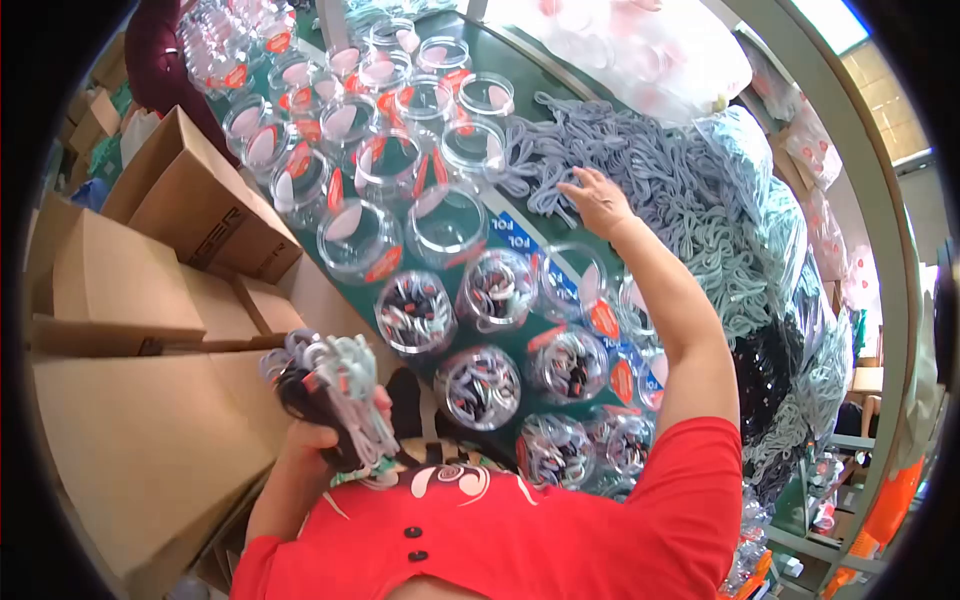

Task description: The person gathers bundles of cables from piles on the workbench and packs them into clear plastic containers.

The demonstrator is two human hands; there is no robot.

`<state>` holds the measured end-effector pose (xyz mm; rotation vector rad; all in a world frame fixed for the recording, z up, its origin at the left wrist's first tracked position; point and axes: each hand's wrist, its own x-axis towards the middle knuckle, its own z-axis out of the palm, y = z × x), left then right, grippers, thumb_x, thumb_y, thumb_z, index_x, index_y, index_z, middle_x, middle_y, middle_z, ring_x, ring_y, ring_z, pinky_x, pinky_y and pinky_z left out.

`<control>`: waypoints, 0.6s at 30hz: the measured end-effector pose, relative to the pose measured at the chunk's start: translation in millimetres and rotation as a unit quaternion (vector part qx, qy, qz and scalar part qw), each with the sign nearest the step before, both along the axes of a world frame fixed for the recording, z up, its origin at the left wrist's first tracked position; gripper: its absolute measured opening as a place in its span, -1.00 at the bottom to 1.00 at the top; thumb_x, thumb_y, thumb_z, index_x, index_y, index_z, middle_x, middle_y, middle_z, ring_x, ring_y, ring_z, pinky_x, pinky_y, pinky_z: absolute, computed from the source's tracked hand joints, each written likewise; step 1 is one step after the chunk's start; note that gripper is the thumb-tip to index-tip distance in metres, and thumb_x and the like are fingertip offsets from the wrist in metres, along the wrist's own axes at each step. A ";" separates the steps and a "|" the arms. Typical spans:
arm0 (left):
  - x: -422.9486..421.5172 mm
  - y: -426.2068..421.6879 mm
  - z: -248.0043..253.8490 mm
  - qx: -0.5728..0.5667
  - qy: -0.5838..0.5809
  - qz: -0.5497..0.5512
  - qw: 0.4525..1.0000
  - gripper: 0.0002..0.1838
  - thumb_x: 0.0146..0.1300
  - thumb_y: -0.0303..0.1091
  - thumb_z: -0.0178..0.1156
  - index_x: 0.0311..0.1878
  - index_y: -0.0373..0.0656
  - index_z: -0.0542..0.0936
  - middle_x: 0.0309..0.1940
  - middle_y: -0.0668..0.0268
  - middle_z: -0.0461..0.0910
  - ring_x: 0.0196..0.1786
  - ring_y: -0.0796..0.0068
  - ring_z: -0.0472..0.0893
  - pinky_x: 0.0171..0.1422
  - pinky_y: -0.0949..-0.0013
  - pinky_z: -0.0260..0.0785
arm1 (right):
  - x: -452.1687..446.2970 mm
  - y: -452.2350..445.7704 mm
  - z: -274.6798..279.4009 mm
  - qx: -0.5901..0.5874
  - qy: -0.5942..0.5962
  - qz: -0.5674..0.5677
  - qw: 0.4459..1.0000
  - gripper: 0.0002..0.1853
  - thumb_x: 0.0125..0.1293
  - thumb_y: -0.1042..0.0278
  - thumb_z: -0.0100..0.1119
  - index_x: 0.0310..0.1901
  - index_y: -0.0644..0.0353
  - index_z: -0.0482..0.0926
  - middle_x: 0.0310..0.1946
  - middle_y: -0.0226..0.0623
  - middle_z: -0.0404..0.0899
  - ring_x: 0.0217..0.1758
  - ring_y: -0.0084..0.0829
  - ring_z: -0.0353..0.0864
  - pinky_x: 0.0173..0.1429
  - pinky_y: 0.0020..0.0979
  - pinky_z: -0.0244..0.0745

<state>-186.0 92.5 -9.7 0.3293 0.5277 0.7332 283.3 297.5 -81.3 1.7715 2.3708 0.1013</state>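
My left hand is closed around a bunch of folded cord bundles, white, grey and black, held low in front of my body beside the cardboard boxes. Stretched out over the table, my right hand has its fingers apart and slightly bent. It is at the near edge of a heap of grey cord bundles; whether the fingertips touch them I cannot tell. Closer to me stand clear plastic jars filled with mixed cord bundles, such as this filled jar. A clear jar without cords stands farther back among many alike with red labels.
Open cardboard boxes crowd the left side. Pale green cord bundles and black ones lie along the right of the green table. A large plastic bag sits at the back. Another person's dark sleeve shows at upper left.
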 end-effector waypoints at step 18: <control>-28.3 80.7 -19.2 -0.053 0.072 0.099 0.991 -0.23 -0.23 -0.02 0.42 0.03 -0.27 0.37 -0.24 0.28 0.44 -0.27 0.37 0.49 -0.12 0.28 0.40 | -49.2 109.9 -74.3 -0.127 0.505 -0.350 0.779 -0.57 0.08 0.10 0.23 -0.20 0.37 0.58 -0.41 -0.11 0.62 -0.39 -0.33 0.62 -0.30 -0.28 0.49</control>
